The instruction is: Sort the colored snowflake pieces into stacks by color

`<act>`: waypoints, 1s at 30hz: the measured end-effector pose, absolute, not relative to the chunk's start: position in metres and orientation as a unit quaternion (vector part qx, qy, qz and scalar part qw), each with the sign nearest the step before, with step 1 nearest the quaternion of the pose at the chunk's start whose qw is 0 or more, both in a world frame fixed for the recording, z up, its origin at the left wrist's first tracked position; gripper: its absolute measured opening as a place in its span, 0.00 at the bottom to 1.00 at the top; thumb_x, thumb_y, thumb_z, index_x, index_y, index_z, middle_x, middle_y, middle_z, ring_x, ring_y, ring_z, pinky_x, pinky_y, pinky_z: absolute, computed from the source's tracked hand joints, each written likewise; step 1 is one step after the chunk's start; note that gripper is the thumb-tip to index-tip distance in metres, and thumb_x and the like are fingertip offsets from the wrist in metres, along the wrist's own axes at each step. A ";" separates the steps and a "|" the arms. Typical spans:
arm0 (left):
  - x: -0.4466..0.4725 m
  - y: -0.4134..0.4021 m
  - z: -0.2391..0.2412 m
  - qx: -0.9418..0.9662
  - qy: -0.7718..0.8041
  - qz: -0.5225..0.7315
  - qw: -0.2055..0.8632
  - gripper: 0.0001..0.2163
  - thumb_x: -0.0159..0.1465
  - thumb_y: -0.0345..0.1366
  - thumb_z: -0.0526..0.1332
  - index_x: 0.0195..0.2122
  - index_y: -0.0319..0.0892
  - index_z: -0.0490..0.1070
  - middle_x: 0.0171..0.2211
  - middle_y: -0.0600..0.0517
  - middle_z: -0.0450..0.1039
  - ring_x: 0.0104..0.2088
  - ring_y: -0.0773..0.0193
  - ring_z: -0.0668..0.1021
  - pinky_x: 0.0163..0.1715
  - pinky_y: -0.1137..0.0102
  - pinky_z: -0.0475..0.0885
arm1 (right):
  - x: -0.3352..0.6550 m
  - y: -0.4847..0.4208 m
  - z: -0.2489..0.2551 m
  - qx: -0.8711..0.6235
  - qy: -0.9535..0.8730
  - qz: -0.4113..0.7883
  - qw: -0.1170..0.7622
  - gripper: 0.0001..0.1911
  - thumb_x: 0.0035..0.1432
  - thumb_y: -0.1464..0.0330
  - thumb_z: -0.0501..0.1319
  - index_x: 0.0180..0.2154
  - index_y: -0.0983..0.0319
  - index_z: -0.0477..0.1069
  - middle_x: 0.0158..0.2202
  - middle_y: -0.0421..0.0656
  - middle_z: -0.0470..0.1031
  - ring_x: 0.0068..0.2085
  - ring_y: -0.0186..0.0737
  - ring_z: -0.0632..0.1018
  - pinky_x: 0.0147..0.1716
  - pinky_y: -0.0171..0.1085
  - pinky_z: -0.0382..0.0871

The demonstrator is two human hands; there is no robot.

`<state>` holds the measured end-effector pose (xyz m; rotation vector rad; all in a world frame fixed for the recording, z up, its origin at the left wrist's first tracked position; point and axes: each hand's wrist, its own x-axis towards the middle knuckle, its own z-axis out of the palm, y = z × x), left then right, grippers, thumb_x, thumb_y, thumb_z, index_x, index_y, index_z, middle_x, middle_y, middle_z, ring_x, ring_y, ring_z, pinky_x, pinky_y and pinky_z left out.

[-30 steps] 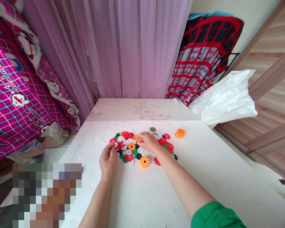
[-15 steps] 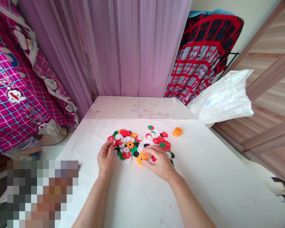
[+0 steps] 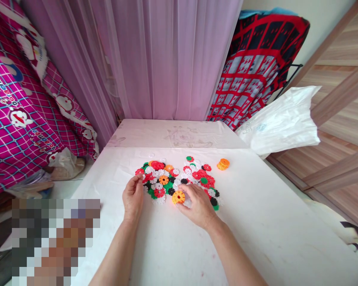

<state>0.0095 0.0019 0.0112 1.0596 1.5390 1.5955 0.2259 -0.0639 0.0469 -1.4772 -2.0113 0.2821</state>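
Note:
Notched plastic snowflake discs in red, white, green, black and orange lie in two loose heaps, a left heap (image 3: pixel 159 178) and a right heap (image 3: pixel 204 180). A small orange disc stack (image 3: pixel 178 197) sits at the near side between them. My right hand (image 3: pixel 198 204) is at this stack, thumb and forefinger spread apart around its edge, with no disc lifted between them. Beside the left heap, my left hand (image 3: pixel 133 196) is closed with thumb and fingertips together. What it pinches, if anything, I cannot make out.
Another orange disc stack (image 3: pixel 223 164) stands apart at the right on the white-covered table (image 3: pixel 173 246). A white plastic bag (image 3: pixel 281 121) hangs over the table's right edge. Purple curtains (image 3: pixel 173 59) close off the far side.
The orange disc that my right hand was holding tilted over the near stack now lies flat on it, and the fingers have spread. My left hand has hardly moved.

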 end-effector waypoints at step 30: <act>0.009 0.004 0.007 0.399 0.589 0.615 0.340 0.14 0.57 0.42 0.60 0.41 0.42 0.76 0.42 0.47 0.79 0.45 0.59 0.78 0.52 0.61 0.71 | 0.187 0.017 0.081 -0.607 -0.787 0.103 0.040 0.19 0.52 0.62 0.65 0.47 0.58 0.75 0.48 0.47 0.76 0.50 0.48 0.75 0.45 0.40 0.67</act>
